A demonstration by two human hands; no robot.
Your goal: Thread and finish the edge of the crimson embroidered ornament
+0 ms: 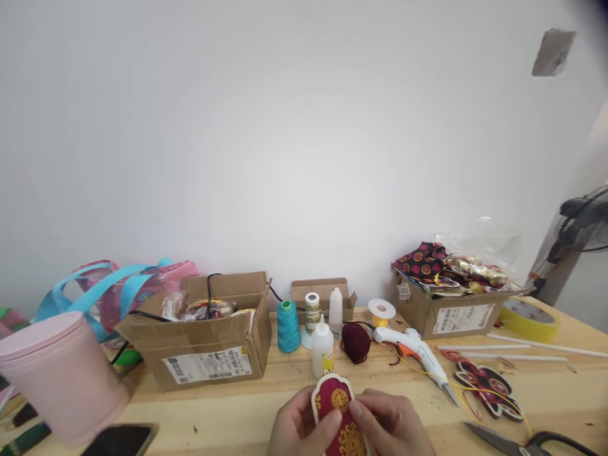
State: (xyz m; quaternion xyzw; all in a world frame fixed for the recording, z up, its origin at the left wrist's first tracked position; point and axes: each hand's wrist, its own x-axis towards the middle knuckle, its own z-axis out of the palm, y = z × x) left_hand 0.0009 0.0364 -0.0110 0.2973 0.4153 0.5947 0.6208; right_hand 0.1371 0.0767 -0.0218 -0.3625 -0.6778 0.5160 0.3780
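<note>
Both my hands hold a small dark red fabric piece [338,408] with gold embroidered patterns and a white edge, low in the middle of the view. My left hand [297,425] grips its left side, thumb on the front. My right hand [392,425] grips its right side. The piece stands upright above the wooden table [266,405]. Just behind it stands a white glue bottle [322,347], with a dark red yarn ball [355,342] to its right.
A white glue gun [418,354], scissors [527,443], a finished ornament [489,383], yellow tape [529,318] and a fabric-filled cardboard box [451,310] lie right. Thread spools [288,326], an open cardboard box [204,342], a pink container [61,373], a phone [118,440] and a pink bag [118,288] sit left.
</note>
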